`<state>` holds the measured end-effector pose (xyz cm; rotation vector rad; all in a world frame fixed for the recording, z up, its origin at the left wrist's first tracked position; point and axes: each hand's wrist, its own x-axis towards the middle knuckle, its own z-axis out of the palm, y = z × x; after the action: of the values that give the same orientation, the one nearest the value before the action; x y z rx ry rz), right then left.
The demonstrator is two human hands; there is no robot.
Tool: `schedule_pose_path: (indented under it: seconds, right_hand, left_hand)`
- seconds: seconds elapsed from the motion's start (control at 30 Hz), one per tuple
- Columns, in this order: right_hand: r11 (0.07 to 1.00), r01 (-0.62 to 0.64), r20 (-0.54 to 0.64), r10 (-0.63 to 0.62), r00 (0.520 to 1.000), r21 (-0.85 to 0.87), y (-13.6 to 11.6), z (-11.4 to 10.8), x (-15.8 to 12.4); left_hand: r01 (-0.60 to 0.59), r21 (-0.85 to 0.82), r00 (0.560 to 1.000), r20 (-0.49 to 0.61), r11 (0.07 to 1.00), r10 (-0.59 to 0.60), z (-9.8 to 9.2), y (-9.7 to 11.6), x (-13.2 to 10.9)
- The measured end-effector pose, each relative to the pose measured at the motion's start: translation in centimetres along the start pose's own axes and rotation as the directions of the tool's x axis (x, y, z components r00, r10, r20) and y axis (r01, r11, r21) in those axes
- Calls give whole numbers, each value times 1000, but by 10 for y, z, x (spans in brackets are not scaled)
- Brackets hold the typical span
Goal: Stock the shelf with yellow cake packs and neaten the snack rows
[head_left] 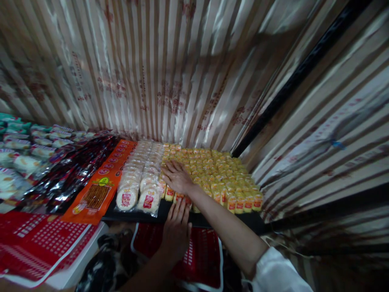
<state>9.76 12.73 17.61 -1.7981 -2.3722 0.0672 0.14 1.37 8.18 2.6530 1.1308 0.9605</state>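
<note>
Rows of small yellow wrapped snack cakes (212, 174) fill the right part of a dark shelf (197, 219). My right hand (178, 177) lies over the left rows of these cakes, palm down with fingers stretched toward the left. Below it, my left hand (178, 223) points upward at the shelf's front edge, its fingertips against the front cakes. Its fingers are straight and lie close together. Left of my hands stand two rows of round white crackers (148, 200) in clear wrappers. What lies under my right palm is hidden.
An orange snack packet (97, 190) and dark shiny packets (69, 170) lie farther left, beside white-and-green packets (18, 162). Red baskets (39, 243) stand below the shelf's front. Striped plastic sheeting (182, 73) hangs behind, with a dark post (288, 89) at right.
</note>
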Motion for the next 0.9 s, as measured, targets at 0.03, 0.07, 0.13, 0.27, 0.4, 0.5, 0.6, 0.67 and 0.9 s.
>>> schedule_pose_path:
  seconds: [0.03, 0.07, 0.13, 0.27, 0.4, 0.5, 0.6, 0.67, 0.9]
  right_hand:
    - [1000, 1, 13, -1, 1000, 0, -2, 2, 1]
    - [1000, -2, 24, 2, 1000, 0, -3, 5, 2]
    - [1000, -9, 35, 9, 999, 4, -3, 9, 2]
    - [1000, 18, 16, -18, 1000, 8, 1, 13, -2]
    - [999, 47, 15, -47, 999, 9, 6, 10, -6]
    - [998, 60, 52, -60, 997, 1, 6, 7, -6]
    - [998, 57, 77, -56, 995, -14, 6, 4, -6]
    - [998, 54, 88, -52, 995, -13, 5, 2, -6]
    - [1000, 5, 68, -6, 998, 8, 1, -7, 7]
  left_hand:
    - [-3, 6, 1000, -4, 1000, 3, 1, 0, 0]
    - [-7, 11, 1000, -9, 1000, 8, 1, -1, 0]
    - [-17, 18, 1000, -15, 1000, 18, 2, -1, 0]
    - [-39, 26, 999, -1, 999, 39, 2, -3, 0]
    - [-49, 15, 998, 29, 999, 48, -2, -5, 2]
    - [-60, -14, 997, 52, 998, 60, -7, -7, 3]
    - [-72, -27, 994, 75, 997, 74, -9, -9, 4]
    - [-67, -23, 995, 79, 998, 68, -8, -9, 4]
    - [-83, -1, 996, 30, 997, 83, -5, -12, 4]
